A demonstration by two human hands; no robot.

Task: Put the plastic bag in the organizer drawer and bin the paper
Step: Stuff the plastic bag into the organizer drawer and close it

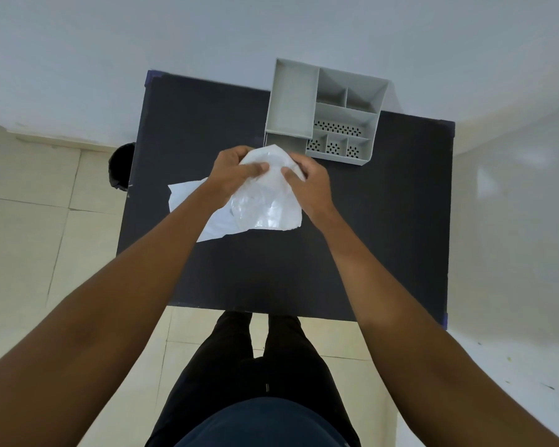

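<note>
A crumpled clear plastic bag (265, 195) is held above the black table (384, 237), just in front of the grey organizer (292, 101). My left hand (233, 175) grips its upper left part and my right hand (309, 185) grips its upper right part, thumbs pressed into the plastic. A white sheet of paper (188, 196) lies flat on the table under the bag, sticking out to the left. The organizer's drawer (288, 144) is pulled out a little at its front left, right behind my hands; its inside is hidden.
A black bin (120, 169) stands on the tiled floor at the table's left edge. The organizer has several open compartments and sits at the table's far side against a white wall. My legs stand at the table's near edge.
</note>
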